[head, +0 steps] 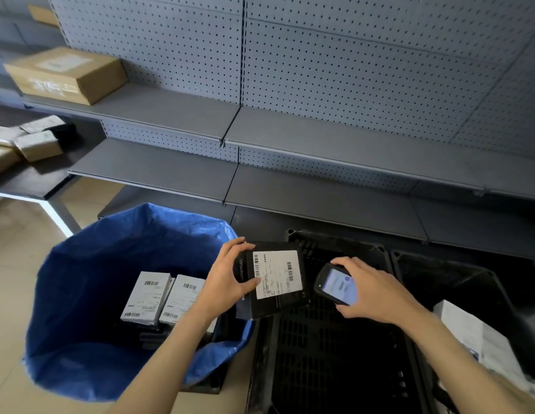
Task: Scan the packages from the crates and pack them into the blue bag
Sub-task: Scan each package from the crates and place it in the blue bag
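My left hand (230, 276) grips a black box package (275, 306) with a white barcode label, held over the gap between the blue bag (90, 282) and a black crate (326, 354). My right hand (371, 291) holds a handheld scanner (335, 283), its lit screen facing up, just right of the package. Inside the bag lie two white labelled boxes (148, 297) side by side on top of darker items.
A second black crate (457, 282) stands to the right with a white package (475, 339) in it. Grey pegboard shelves (158, 112) run behind; a cardboard box (66, 73) sits on the upper left shelf. More parcels (36, 144) lie on a dark table at left.
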